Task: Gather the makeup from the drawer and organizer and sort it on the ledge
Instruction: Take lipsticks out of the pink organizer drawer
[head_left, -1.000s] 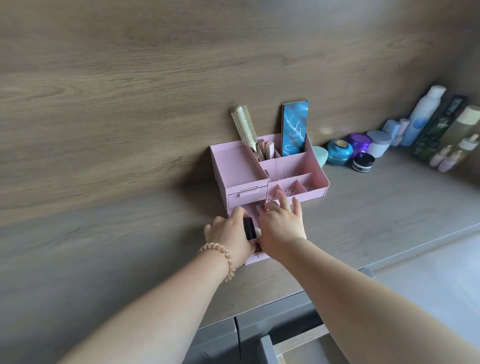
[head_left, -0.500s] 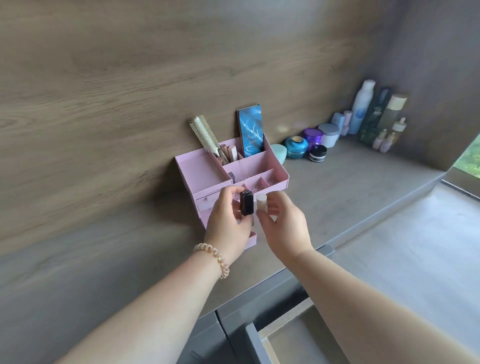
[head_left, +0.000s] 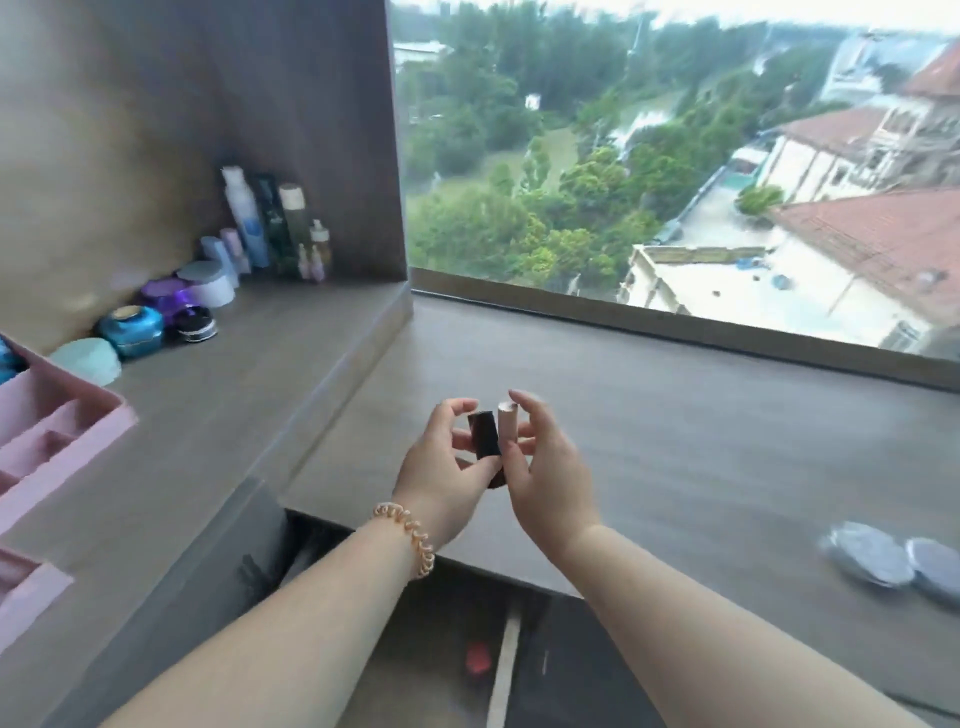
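While the left hand (head_left: 445, 470) pinches a black lipstick tube (head_left: 485, 441), the right hand (head_left: 548, 478) grips a pale pink tube (head_left: 506, 428) touching it. Both are upright above the ledge (head_left: 701, 415), near its front edge.

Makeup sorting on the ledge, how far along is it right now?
Done: two round compacts already lie on the ledge. In hand: the left hand holds a black tube, the right hand a pale pink tube, over the ledge. Left: setting these down; the pink organizer looks mostly emptied.

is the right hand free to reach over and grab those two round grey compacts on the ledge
Probably not yet: the right hand is holding a pale pink tube. The path over the ledge to the compacts looks clear otherwise.
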